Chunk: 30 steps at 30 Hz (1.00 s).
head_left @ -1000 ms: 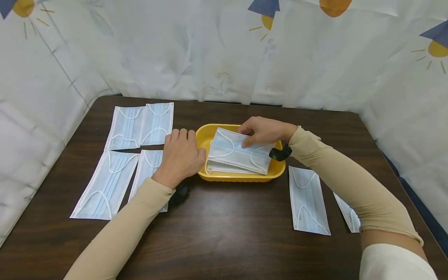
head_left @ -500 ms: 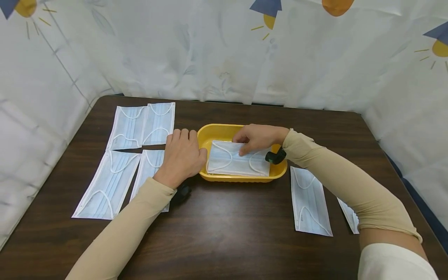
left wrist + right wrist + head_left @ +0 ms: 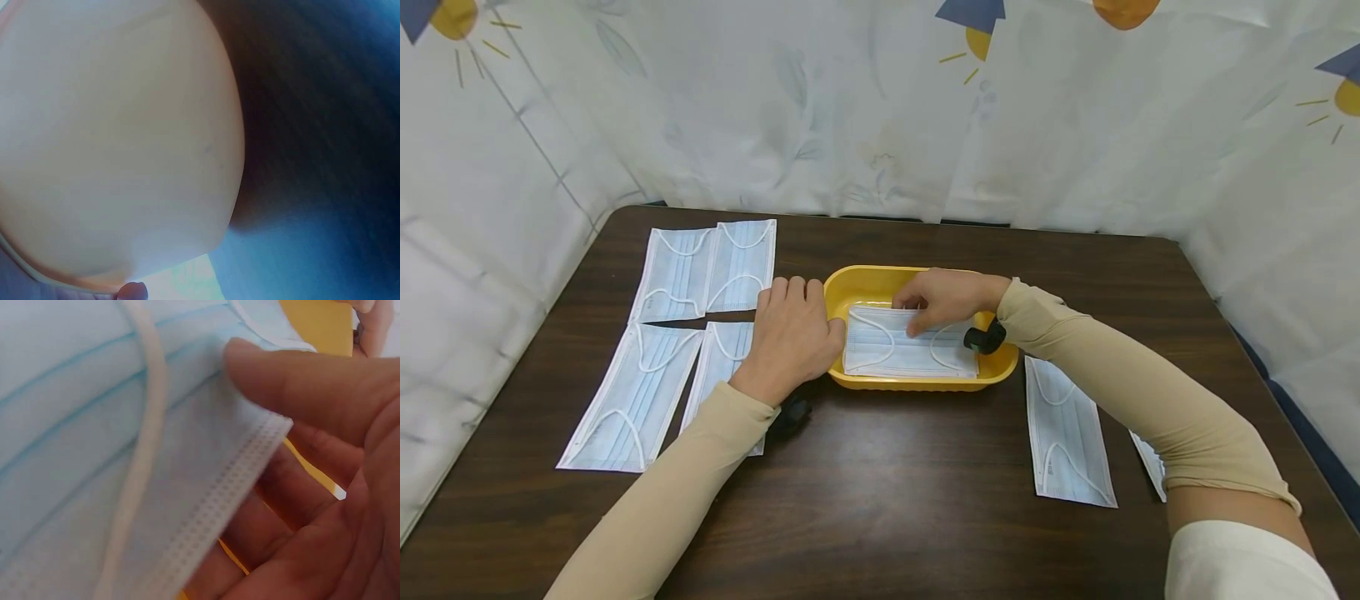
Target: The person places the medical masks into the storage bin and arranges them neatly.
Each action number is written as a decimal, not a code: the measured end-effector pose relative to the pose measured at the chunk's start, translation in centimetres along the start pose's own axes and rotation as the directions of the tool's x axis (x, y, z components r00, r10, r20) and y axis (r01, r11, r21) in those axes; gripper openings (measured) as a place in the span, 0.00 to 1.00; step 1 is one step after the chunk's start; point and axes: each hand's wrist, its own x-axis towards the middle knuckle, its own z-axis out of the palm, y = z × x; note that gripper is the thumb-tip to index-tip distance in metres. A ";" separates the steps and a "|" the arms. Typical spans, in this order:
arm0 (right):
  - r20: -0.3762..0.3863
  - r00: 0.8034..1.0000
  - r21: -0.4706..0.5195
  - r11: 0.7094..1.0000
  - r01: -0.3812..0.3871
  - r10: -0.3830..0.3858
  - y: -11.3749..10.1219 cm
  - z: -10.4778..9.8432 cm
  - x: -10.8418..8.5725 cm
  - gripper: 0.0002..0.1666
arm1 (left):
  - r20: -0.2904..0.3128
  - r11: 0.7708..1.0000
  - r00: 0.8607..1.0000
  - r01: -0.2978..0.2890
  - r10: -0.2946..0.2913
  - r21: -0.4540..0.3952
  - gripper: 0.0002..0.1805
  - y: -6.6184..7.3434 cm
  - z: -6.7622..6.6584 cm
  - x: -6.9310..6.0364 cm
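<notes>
Noted in yellow tray (image 3: 910, 384): one mask (image 3: 904, 354), pale blue, pleated, with two white ear loops (image 3: 145, 447), far edge pinched between thumb and fingers of right hand (image 3: 946, 296). Counted on dark table (image 3: 880, 500): four masks (image 3: 673, 275) at left, two masks (image 3: 1066, 433) at right, one mostly covered by right sleeve (image 3: 1135, 392). Unable to tell grip of left hand (image 3: 792, 333) at tray's left rim, fingertips hidden

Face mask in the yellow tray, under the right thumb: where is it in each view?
Head: the face mask lies near picture centre, slightly low, in the yellow tray.
Left wrist: can't be made out.
Right wrist: large, filling the left and centre.
Landmark shared by head and right wrist: right hand, thumb over the mask.
</notes>
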 end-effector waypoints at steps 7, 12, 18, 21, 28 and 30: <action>-0.064 0.997 -0.004 0.999 -0.043 0.043 0.0 -0.6 -0.8 0.17 | -0.021 1.000 1.000 -0.011 0.011 0.007 0.16 0.1 0.0 0.1; -0.087 0.995 0.035 0.998 -0.045 0.048 0.3 -1.0 -1.5 0.16 | -0.029 1.000 0.999 -0.015 0.015 0.010 0.15 0.1 0.0 0.1; -0.115 0.992 0.086 0.995 -0.044 0.054 0.4 -1.3 -2.2 0.15 | -0.018 1.000 1.000 -0.009 0.009 0.007 0.15 0.1 -0.1 0.0; -0.124 0.990 0.114 0.992 -0.053 0.067 0.4 -1.5 -2.6 0.16 | -0.006 1.000 1.000 -0.005 0.006 0.007 0.15 0.1 -0.2 0.0; -0.142 0.987 0.171 0.984 -0.051 0.075 0.4 -1.8 -3.5 0.18 | -0.007 1.000 1.000 -0.007 0.007 0.012 0.14 0.1 -0.1 0.0; -0.148 0.986 0.180 0.983 -0.048 0.075 0.5 -1.8 -3.8 0.18 | -0.006 1.000 1.000 -0.004 0.004 0.014 0.14 0.1 -0.1 0.0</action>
